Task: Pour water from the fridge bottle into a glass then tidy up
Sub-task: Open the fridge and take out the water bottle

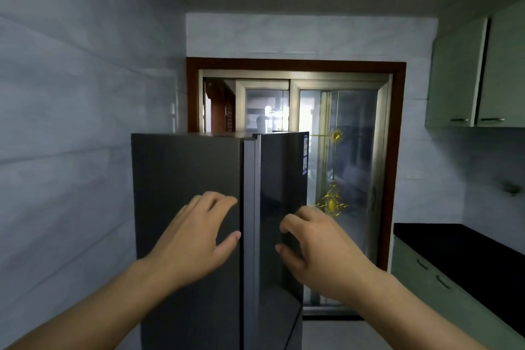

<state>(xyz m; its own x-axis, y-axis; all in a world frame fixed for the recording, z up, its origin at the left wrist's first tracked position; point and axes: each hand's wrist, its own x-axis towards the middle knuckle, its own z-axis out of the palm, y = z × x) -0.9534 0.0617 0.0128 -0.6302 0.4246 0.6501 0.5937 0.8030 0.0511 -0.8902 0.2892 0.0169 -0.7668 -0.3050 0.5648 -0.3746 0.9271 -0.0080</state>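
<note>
Fridge (187,179) dead centre, dark grey, two doors, left side against the tiled wall (71,122). Both doors look closed or nearly so. A silver strip (250,207) runs down the seam between them; can't tell if the right door (281,173) is cracked open. Blue-white label (305,155) sits near the top right edge of that door.

Left hand (196,239) is over the left door (170,293), right by the seam. Its fingers (224,200) are bent and loosely spread, tips at the door's right edge, thumb pointing at the strip. It holds nothing. Contact with the door looks likely but isn't certain.

Right hand (321,250) is in front of the right door, just right of the seam. Its fingers (287,221) are half curled in a claw, thumb below them, nothing between them. Can't tell if the tips touch the door.

Behind the fridge is a sliding glass door (355,150) in a brown wooden frame, with gold ornaments (331,203) on the pane. On the right, a black counter (454,247) sits over pale green drawers (420,273), with matching wall cabinets (460,79) above.
</note>
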